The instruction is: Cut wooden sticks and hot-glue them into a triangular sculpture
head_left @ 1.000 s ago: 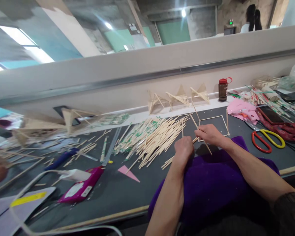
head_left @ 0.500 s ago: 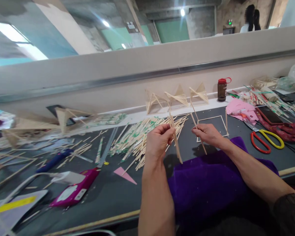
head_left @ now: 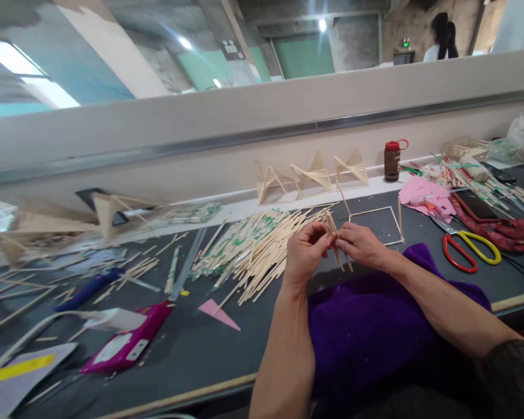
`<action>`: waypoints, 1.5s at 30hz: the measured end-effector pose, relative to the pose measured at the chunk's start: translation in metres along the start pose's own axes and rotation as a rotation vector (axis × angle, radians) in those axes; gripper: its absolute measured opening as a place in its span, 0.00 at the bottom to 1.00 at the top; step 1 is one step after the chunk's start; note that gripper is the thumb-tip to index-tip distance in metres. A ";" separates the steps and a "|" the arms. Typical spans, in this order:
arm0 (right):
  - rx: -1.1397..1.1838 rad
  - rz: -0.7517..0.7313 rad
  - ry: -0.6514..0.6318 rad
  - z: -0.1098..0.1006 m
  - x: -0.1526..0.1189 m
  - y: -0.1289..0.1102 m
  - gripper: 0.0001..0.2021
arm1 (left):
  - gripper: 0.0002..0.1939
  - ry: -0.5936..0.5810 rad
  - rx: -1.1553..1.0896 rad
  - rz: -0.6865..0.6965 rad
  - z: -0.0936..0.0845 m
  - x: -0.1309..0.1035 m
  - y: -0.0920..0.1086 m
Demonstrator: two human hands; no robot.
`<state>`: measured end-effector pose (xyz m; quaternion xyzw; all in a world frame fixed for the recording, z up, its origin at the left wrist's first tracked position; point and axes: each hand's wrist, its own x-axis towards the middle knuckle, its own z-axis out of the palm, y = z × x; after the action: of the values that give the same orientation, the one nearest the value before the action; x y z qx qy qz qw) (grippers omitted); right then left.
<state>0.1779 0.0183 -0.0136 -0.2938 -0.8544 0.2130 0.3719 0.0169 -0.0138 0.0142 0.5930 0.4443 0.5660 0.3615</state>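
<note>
My left hand [head_left: 308,251] pinches a small bundle of thin wooden sticks [head_left: 329,221]. Beside it, almost touching, my right hand [head_left: 358,245] has its fingers closed on sticks of the same bundle. Their lower ends poke out beneath both hands, over the dark table. A square frame of sticks [head_left: 397,223] lies just past my right hand, with upright sticks at two corners. To the left of my hands spreads a loose pile of wooden sticks [head_left: 266,256], several of them in clear wrappers with green print.
Twisted stick models [head_left: 312,177] stand along the wall beside a brown bottle [head_left: 392,163]. Scissors [head_left: 460,253] and pink paper [head_left: 419,195] lie at the right. Purple cloth [head_left: 375,326] covers the near edge. At the left are a magenta pack [head_left: 126,343] and a white cable plug [head_left: 113,320].
My right hand has moved left, bringing its stick to the bundle in my left hand. My left hand has shifted a little right, and the two hands now meet.
</note>
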 end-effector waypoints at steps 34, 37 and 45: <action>-0.106 0.007 -0.042 -0.008 -0.002 -0.002 0.15 | 0.10 -0.047 -0.033 0.034 -0.002 0.001 -0.006; -0.128 0.050 -0.066 -0.008 0.000 -0.001 0.14 | 0.11 -0.048 -0.035 0.009 -0.002 0.003 -0.008; -0.143 0.057 -0.105 -0.004 0.001 0.001 0.15 | 0.12 -0.096 -0.047 -0.078 -0.007 0.002 -0.006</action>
<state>0.1804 0.0204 -0.0116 -0.3322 -0.8771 0.1767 0.2985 0.0096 -0.0101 0.0099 0.5930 0.4359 0.5325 0.4181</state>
